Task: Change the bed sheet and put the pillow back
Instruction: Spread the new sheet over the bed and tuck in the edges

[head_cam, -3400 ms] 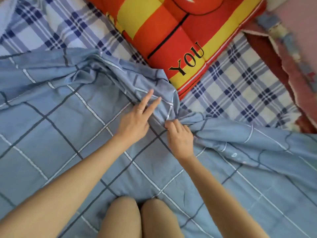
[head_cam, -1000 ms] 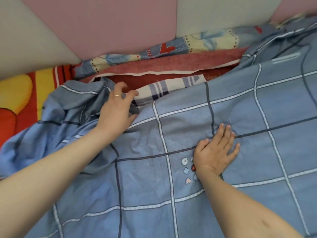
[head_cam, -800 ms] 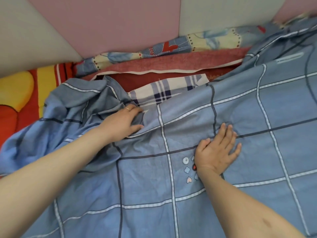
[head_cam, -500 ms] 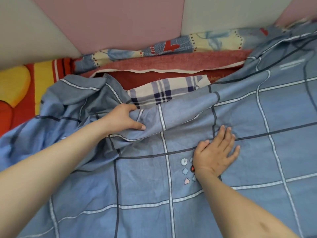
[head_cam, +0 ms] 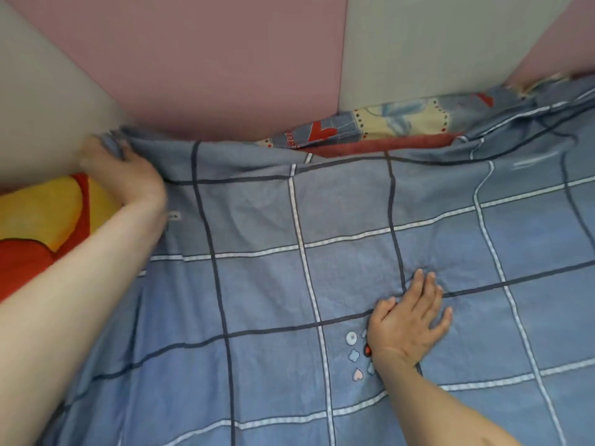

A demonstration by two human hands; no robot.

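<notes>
My left grip (head_cam: 119, 165) clamps the bunched far corner of the sheet (head_cam: 257, 284); my right grip (head_cam: 409, 320) lies spread flat on it. Soft, light cloth, I judge: best taken by its hem.

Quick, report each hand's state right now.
Left hand: closed, gripping a bunched edge of the blue sheet.
Right hand: open, fingers spread, pressing flat on the sheet.

I get one view, the wide-angle head camera, looking forward and down from close above the blue sheet (head_cam: 354, 220) toward the wall (head_cam: 225, 59).
</notes>
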